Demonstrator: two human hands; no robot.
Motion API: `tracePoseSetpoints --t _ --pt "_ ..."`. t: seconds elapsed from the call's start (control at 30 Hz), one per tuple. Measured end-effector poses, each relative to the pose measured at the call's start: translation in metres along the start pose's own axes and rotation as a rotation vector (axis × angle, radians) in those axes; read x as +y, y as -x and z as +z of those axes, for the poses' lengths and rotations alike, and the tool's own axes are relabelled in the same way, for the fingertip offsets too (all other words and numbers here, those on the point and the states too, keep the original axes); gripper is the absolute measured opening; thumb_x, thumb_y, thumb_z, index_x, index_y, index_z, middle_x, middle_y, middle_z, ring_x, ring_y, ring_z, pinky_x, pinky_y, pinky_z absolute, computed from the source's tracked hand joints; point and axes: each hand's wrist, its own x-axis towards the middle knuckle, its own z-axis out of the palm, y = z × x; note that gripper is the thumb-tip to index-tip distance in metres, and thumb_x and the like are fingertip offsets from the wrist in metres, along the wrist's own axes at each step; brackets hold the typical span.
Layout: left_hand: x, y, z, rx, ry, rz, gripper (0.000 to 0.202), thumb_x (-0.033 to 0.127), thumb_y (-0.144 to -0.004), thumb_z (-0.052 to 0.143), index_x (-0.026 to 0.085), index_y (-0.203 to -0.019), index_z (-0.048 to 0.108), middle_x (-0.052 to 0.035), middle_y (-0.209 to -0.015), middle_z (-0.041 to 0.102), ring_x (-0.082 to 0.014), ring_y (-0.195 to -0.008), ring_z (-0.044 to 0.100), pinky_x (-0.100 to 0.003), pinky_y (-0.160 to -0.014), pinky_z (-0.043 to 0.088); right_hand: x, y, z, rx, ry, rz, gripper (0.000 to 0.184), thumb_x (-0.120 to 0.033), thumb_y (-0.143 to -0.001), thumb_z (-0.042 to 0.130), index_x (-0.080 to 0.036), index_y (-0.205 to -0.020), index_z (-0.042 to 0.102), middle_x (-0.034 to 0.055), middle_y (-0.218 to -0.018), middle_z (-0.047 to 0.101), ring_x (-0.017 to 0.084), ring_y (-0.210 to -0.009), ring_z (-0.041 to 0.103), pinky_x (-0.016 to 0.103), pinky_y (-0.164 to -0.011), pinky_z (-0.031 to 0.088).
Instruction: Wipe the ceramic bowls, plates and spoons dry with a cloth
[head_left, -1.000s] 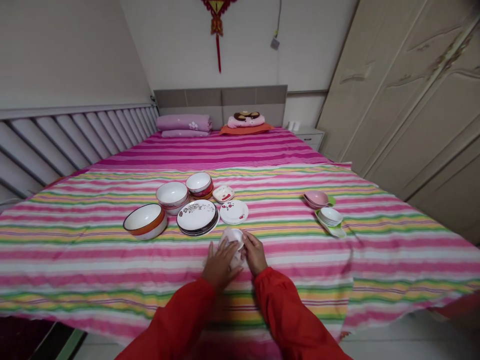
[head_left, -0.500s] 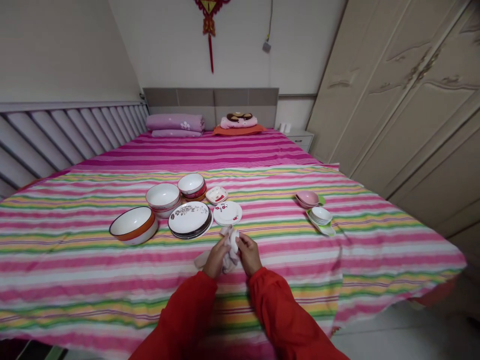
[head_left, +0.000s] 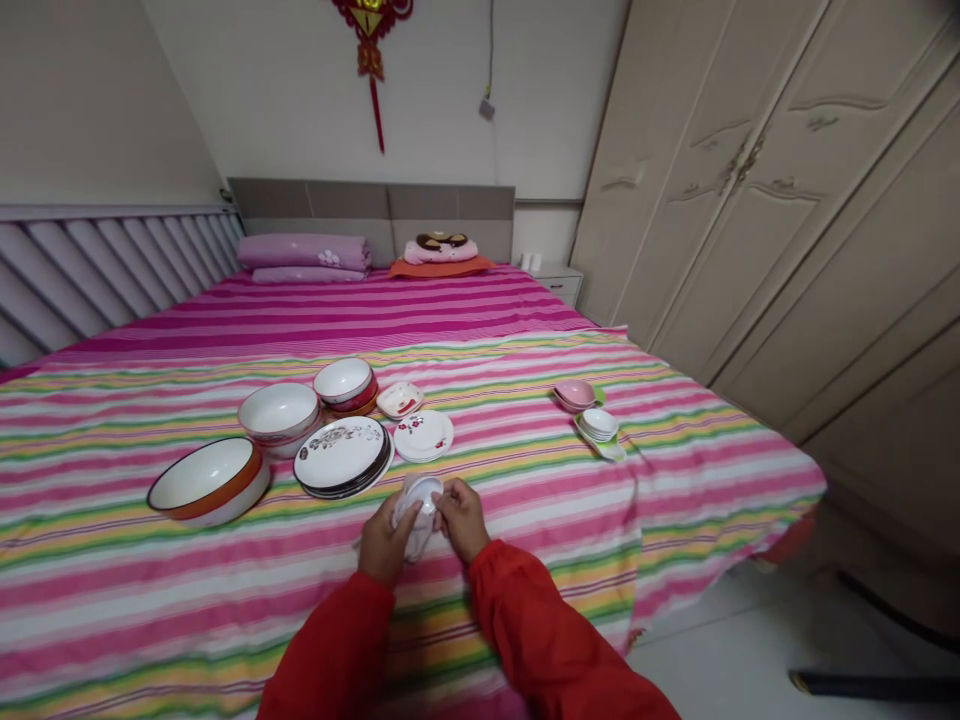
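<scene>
Both my hands meet over the striped bedspread (head_left: pixel 525 470) near its front edge. My left hand (head_left: pixel 384 542) grips a pale cloth (head_left: pixel 417 528) pressed against a small white bowl (head_left: pixel 421 492). My right hand (head_left: pixel 462 516) pinches the bowl's right rim. Both sleeves are red. Just beyond the bowl lie a dark-rimmed floral plate stack (head_left: pixel 342 456) and a small white plate (head_left: pixel 424 435).
To the left sit an orange-sided bowl (head_left: pixel 208 480), a white bowl (head_left: pixel 279 412), a red-and-white bowl (head_left: pixel 344 384) and a small square dish (head_left: pixel 400 399). At right are a pink dish (head_left: pixel 574 394) and stacked little white dishes (head_left: pixel 601 425). A wardrobe (head_left: pixel 787 200) stands right.
The view has swung to the right. My hands have kept the bowl and cloth between them, turning the bowl so that its opening faces up again.
</scene>
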Motion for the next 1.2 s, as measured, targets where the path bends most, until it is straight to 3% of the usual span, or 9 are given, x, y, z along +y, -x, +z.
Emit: tracePoseSetpoints --t 0.17,0.37,0.5,0.7,0.83,1.0,1.2 --pt "-0.016 0.003 -0.001 0.059 -0.073 -0.019 0.036 0.052 -0.075 0.05 0.019 -0.077 0.064 0.0011 -0.062 0.064 -0.0152 -0.06 0.058 -0.022 -0.056 0.044 0.001 0.002 0.0 0.042 0.033 -0.005 0.024 -0.038 -0.068 0.064 -0.019 -0.069 0.048 -0.0091 -0.034 0.05 0.006 -0.025 0.034 0.016 -0.029 0.022" --pt "-0.025 -0.002 0.0 0.088 -0.049 0.029 0.033 0.051 -0.076 0.05 0.02 -0.075 0.061 0.0009 -0.066 0.063 -0.0138 -0.062 0.058 -0.021 -0.06 0.045 -0.012 -0.006 -0.016 0.189 -0.02 -0.021 0.025 -0.039 -0.065 0.064 -0.02 -0.068 0.048 -0.0072 -0.035 0.052 0.006 -0.025 0.036 0.016 -0.029 0.025" --pt "-0.027 -0.004 -0.002 0.061 -0.008 0.012 0.035 0.052 -0.075 0.05 0.02 -0.078 0.062 0.0007 -0.067 0.065 -0.0148 -0.063 0.059 -0.022 -0.059 0.046 -0.048 -0.021 -0.056 0.405 0.12 -0.061 0.024 -0.038 -0.059 0.065 -0.019 -0.066 0.051 -0.0062 -0.035 0.051 0.008 -0.027 0.04 0.018 -0.03 0.028" --pt "-0.026 -0.004 -0.003 0.085 -0.033 -0.002 0.036 0.054 -0.073 0.05 0.02 -0.077 0.062 0.0014 -0.066 0.065 -0.015 -0.061 0.059 -0.021 -0.056 0.046 -0.131 -0.045 -0.149 0.753 0.317 -0.161 0.02 -0.026 -0.055 0.067 -0.018 -0.067 0.053 -0.007 -0.04 0.05 0.011 -0.037 0.049 0.02 -0.035 0.037" --pt "-0.027 -0.004 -0.002 0.069 -0.046 -0.004 0.036 0.054 -0.074 0.049 0.021 -0.077 0.061 0.0011 -0.066 0.065 -0.0156 -0.062 0.059 -0.022 -0.057 0.046 -0.169 -0.055 -0.2 0.944 0.438 -0.134 0.014 -0.019 -0.058 0.064 -0.019 -0.064 0.051 -0.0068 -0.04 0.049 0.011 -0.037 0.049 0.021 -0.035 0.039" --pt "-0.032 -0.005 -0.001 0.061 -0.048 -0.011 0.038 0.055 -0.074 0.048 0.021 -0.08 0.061 0.0002 -0.07 0.066 -0.0166 -0.065 0.06 -0.023 -0.059 0.046 -0.178 -0.06 -0.236 1.073 0.593 -0.033 0.011 -0.014 -0.059 0.061 -0.018 -0.055 0.052 -0.0052 -0.035 0.046 0.011 -0.035 0.047 0.021 -0.035 0.039" --pt "-0.031 -0.004 -0.002 0.076 -0.049 0.003 0.037 0.055 -0.073 0.049 0.02 -0.08 0.061 -0.0006 -0.07 0.067 -0.0173 -0.066 0.061 -0.023 -0.059 0.047 -0.17 -0.066 -0.254 1.089 0.697 0.029 0.013 -0.011 -0.056 0.059 -0.019 -0.047 0.052 -0.0026 -0.031 0.046 0.015 -0.038 0.05 0.025 -0.039 0.041"
